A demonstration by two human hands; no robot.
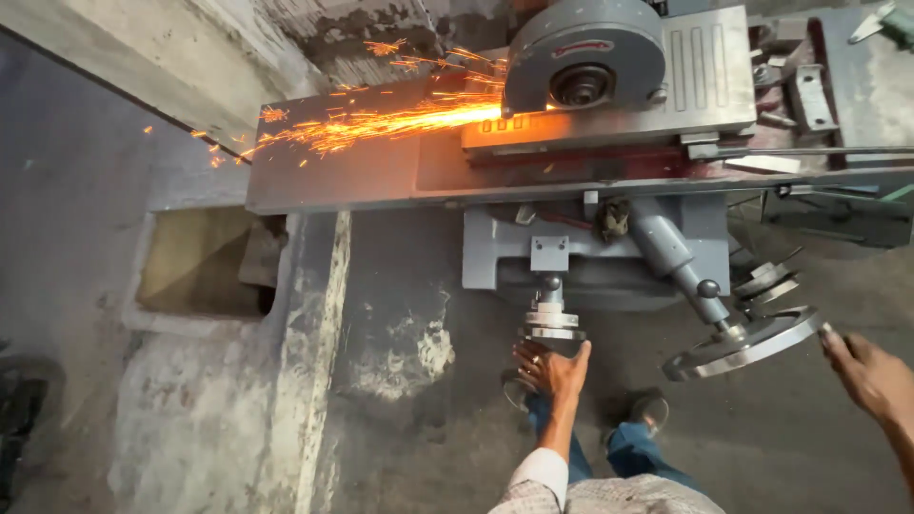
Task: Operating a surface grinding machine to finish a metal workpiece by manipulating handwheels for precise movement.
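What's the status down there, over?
Left hand grips small handwheel. Right hand fingers on large handwheel rim. Sparks fly left; nothing blocking.

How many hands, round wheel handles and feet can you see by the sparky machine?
Hands: 2, the left hand and the right hand
Handwheels: 2, the small handwheel and the big handwheel
Feet: 2, one foot clearer
Total: 6

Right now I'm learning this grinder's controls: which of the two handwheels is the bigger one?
The large handwheel at the right hand, tilted on its angled shaft. The small handwheel gripped by the left hand is plainly narrower.
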